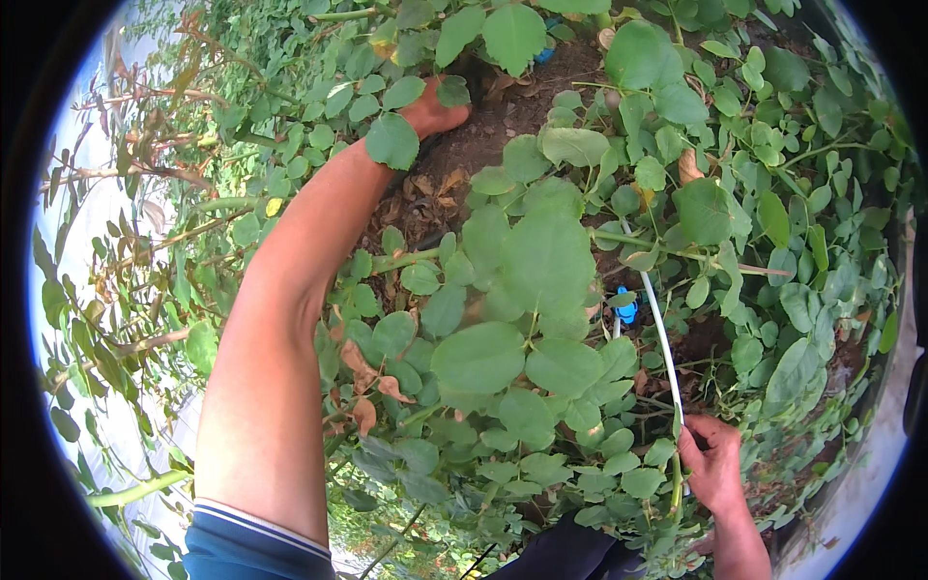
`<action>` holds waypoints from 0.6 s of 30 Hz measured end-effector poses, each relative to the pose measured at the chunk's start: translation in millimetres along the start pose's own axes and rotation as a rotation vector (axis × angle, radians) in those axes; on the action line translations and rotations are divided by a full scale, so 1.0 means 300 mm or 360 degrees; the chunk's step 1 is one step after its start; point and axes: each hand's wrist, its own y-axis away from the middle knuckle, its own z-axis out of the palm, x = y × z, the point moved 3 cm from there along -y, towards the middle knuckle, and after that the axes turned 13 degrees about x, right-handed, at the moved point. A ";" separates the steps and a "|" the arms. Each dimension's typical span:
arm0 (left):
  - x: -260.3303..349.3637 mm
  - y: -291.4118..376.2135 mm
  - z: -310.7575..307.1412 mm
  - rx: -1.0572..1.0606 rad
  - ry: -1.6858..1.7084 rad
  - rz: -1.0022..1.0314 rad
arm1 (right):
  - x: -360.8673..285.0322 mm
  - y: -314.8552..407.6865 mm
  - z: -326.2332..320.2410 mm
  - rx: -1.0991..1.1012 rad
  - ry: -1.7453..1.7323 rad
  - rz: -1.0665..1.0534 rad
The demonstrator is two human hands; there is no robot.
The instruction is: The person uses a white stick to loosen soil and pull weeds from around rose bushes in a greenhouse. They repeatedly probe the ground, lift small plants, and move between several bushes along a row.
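My left hand (437, 109) reaches down to the brown soil at the upper middle, partly behind leaves; its fingers are hidden, so what it touches does not show. At the lower right, my right hand (712, 457) pinches a thin white tube (663, 333) between thumb and fingers, close beside a green stem. The tube curves up and away into the foliage. Left of it, a blue plastic fitting (625, 307) sits low among the leaves. Leafy plants that look like roses (482, 355) fill the space between my hands.
Bare soil (482, 141) with dry leaves (428, 196) lies beside my left hand. Another blue piece (544, 55) shows at the top. Woody stems (152, 341) spread over a pale sheet at the left. A pale curved edge (881, 420) runs along the right.
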 end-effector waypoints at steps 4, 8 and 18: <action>0.027 0.005 -0.006 0.0016 0.0079 -0.0009 | -0.004 -0.001 0.002 0.0021 0.0022 -0.0117; 0.001 -0.014 -0.001 -0.0228 -0.0116 0.0031 | -0.011 -0.002 0.000 0.0036 0.0012 -0.0117; -0.031 -0.002 -0.031 -0.0395 -0.0082 -0.0249 | 0.007 -0.002 0.005 0.0037 -0.0009 -0.0059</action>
